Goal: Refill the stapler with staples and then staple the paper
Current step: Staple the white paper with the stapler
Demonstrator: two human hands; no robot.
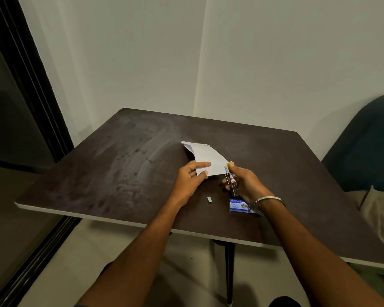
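blue staple box (239, 204) sits nearest on the table (120, 173), a loose strip of staples (209, 199) just beside it. right hand (245, 185) is wrapped around the stapler (232, 179), nose at the paper (208, 158) corner. left hand (190, 178) pinches the paper's edge, probably to steady it for stapling.

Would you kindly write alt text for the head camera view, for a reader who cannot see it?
A person's left hand holds a folded white paper above a dark table while the right hand grips a stapler at the paper's corner. A small strip of staples and a blue staple box lie on the table nearer the person.
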